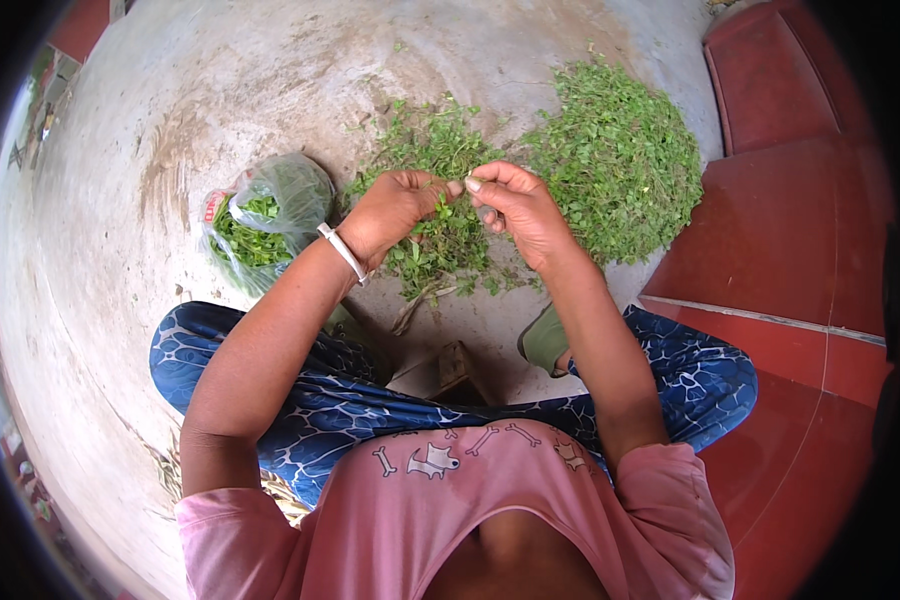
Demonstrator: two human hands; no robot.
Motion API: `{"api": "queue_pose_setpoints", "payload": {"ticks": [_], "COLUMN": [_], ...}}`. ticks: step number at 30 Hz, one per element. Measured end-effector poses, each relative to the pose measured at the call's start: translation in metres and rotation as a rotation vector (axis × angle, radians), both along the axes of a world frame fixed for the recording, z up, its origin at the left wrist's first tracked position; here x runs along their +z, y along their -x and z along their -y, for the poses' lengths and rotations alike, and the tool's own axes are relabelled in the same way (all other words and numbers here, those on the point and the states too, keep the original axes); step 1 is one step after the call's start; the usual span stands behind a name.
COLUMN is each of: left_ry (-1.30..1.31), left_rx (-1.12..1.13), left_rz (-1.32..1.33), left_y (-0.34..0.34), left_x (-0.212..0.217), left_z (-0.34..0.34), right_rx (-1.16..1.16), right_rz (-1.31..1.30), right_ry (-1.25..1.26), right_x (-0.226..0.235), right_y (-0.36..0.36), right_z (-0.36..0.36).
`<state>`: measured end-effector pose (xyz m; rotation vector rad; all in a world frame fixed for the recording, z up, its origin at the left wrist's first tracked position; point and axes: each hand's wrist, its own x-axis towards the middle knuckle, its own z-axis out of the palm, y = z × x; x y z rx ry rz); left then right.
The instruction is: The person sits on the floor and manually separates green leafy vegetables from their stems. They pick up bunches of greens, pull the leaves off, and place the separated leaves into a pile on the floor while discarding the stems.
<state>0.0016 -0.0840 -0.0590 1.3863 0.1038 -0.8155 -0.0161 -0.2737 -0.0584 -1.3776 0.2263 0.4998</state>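
Observation:
My left hand [398, 208] is closed, thumb and fingers pinched on a small green sprig [438, 203] whose leaves hang below the fingertips. Close beside it, almost touching, my right hand [519, 207] pinches thumb against forefinger at the stem end of the sprig; the other fingers are curled. Both hands are held over a small, loose pile of leafy greens [430, 262] on the floor. Farther right lies a larger heap of greens [620, 160]. To the left of my left hand, a clear plastic bag [290, 190] stands with its mouth partly open and picked leaves [252, 240] inside.
Grey concrete floor [120, 150] with brown dirt stains spreads around the greens. Red tiled steps [770, 240] border the right side. My knees in blue patterned trousers [690, 375] flank the work area, and a small wooden piece [458, 372] shows between my feet.

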Motion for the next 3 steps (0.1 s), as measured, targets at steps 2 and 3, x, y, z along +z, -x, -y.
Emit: {"api": "queue_pose_setpoints", "payload": {"ticks": [2, 3], "left_ry": [-0.019, -0.029], "left_rx": [-0.047, -0.070], "left_rz": [0.004, 0.005], "left_y": [0.0001, 0.0000], "left_x": [-0.0012, -0.0027], "left_z": [-0.0005, -0.0007], "right_rx": [-0.016, -0.024], "right_rz": [-0.003, -0.005], "right_ry": [0.017, 0.025], "right_x": [-0.0004, -0.0007], "right_y": [0.0010, 0.0018], "right_z": [-0.0032, -0.0053]}}
